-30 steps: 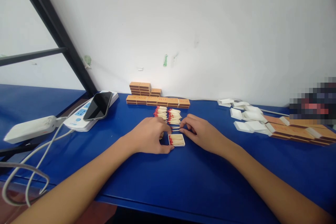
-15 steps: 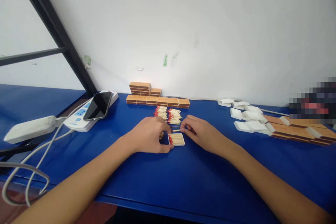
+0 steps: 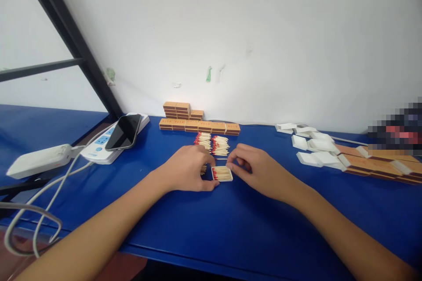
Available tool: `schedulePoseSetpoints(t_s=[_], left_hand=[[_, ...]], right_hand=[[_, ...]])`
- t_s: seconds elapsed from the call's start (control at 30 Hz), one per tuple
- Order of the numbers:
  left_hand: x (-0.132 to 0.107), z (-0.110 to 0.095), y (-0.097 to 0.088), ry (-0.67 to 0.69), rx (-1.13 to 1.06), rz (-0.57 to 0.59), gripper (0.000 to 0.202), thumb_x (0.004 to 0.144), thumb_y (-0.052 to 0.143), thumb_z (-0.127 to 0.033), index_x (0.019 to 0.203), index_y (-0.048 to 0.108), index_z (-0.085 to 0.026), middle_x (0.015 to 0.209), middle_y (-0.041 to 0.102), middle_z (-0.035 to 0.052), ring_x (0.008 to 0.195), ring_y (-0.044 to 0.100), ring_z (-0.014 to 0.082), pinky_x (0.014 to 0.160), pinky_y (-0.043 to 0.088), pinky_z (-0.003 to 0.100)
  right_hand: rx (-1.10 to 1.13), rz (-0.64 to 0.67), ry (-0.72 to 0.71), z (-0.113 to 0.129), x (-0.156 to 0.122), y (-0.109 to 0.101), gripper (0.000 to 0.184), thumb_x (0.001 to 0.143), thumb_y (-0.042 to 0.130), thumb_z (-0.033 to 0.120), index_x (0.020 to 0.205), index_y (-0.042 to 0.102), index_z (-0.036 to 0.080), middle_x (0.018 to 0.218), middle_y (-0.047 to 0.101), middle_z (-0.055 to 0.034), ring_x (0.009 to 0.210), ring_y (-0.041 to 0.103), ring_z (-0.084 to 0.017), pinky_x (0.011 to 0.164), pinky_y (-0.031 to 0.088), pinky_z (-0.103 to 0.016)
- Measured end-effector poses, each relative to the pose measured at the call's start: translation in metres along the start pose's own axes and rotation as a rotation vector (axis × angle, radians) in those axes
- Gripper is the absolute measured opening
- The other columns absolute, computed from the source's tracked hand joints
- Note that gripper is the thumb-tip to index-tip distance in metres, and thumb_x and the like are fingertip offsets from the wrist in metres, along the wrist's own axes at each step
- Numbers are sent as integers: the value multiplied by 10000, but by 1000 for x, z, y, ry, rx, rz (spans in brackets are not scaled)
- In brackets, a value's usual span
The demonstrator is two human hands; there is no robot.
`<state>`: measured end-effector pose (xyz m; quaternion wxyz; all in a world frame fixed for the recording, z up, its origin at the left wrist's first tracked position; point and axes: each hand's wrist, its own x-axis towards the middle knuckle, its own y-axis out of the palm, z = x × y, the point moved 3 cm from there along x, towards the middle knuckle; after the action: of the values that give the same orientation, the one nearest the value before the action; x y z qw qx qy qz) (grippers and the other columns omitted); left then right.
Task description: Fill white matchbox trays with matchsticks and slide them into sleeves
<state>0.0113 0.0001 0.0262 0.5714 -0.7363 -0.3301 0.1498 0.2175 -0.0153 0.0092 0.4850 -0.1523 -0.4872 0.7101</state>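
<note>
While a white oblong tray (image 3: pixel 224 180) is framed by the half-open left hand (image 3: pixel 187 169), red-tipped matchsticks (image 3: pixel 222 173) are best aligned; the right hand (image 3: pixel 250 167) is nearly closed, hold unclear.

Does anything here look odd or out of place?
The phone lies on the power strip, covering part of it, an odd resting place. White trays at right lie jumbled, unlike the neat matchbox row.

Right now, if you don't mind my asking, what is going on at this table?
A person's left hand curls around the left end of a white matchbox tray holding red-tipped matches, and the right hand is by its right end. Loose match piles lie behind it, with orange matchboxes beyond.
</note>
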Motion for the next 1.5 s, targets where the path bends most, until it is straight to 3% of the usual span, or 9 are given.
schedulePoseSetpoints(t_s=[0.1, 0.3, 0.57, 0.7, 1.13, 1.5], left_hand=[[0, -2, 0, 2, -11, 12, 266, 757, 805, -413, 897, 765, -190, 780, 670, 19, 709, 591, 178, 643, 401, 297], [0, 0, 1, 8, -4, 13, 273, 755, 809, -419, 910, 764, -198, 794, 669, 8, 731, 598, 180, 651, 405, 307], [0, -1, 1, 8, 2, 17, 262, 760, 804, -417, 896, 764, -197, 778, 653, 5, 710, 582, 174, 636, 396, 311], [0, 0, 1, 6, 2, 13, 280, 757, 809, -423, 914, 763, -196, 782, 652, 3, 708, 576, 172, 641, 397, 308], [-1, 1, 2, 6, 16, 15, 283, 771, 796, -431, 937, 764, -204, 801, 666, 10, 736, 600, 183, 654, 411, 312], [0, 1, 1, 20, 28, 18, 286, 777, 794, -429, 940, 764, -195, 811, 667, 21, 744, 601, 184, 666, 422, 306]], right_hand=[[-55, -70, 39, -14, 6, 3, 90, 1014, 585, 235, 1026, 671, 210, 896, 582, -15, 726, 535, -148, 670, 406, -301], [-85, -24, 37, -31, 13, 14, 114, 1007, 602, 210, 1077, 692, 221, 911, 574, -16, 745, 545, -156, 682, 405, -303], [-61, -41, 69, -29, 13, 14, 25, 992, 641, 225, 999, 664, 217, 889, 572, -7, 738, 534, -154, 667, 389, -294], [-80, -23, 45, -28, 13, 14, 88, 1010, 613, 229, 928, 637, 210, 874, 562, -4, 720, 518, -151, 660, 378, -296], [-99, 17, -25, -25, 7, 11, 65, 1026, 589, 227, 967, 614, 215, 885, 559, -5, 720, 511, -151, 664, 393, -288], [-106, 43, 0, -28, 8, 12, 88, 1017, 584, 225, 940, 623, 210, 873, 585, -14, 723, 533, -156, 662, 401, -286]])
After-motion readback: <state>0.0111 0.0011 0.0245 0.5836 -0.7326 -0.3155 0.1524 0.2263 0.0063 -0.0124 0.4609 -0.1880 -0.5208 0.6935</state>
